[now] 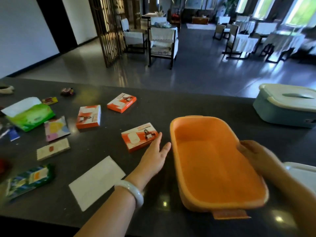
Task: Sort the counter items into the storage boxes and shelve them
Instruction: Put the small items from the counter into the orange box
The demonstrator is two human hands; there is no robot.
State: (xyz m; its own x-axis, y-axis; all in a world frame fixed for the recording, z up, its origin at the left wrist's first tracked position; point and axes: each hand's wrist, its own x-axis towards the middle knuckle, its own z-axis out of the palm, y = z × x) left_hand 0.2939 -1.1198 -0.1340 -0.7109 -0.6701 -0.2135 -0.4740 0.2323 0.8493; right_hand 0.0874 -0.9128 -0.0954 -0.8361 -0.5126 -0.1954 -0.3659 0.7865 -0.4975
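Note:
An empty orange storage box (213,161) with no lid stands on the dark counter (106,147) in front of me. My right hand (253,154) grips its right rim. My left hand (154,154) is flat with straight fingers, between the box and the nearest orange-and-white carton (138,136), fingertips at the carton's right edge. Two more such cartons (89,116) (121,102) lie farther back. A light blue storage box (285,105) with a white lid sits at the right.
Left on the counter lie a green tissue pack (29,113), a pastel packet (56,128), a cream flat box (53,149), a white envelope (97,182) and a green-blue packet (29,180). A white lid (302,173) shows at the right edge. Chairs and tables stand beyond the counter.

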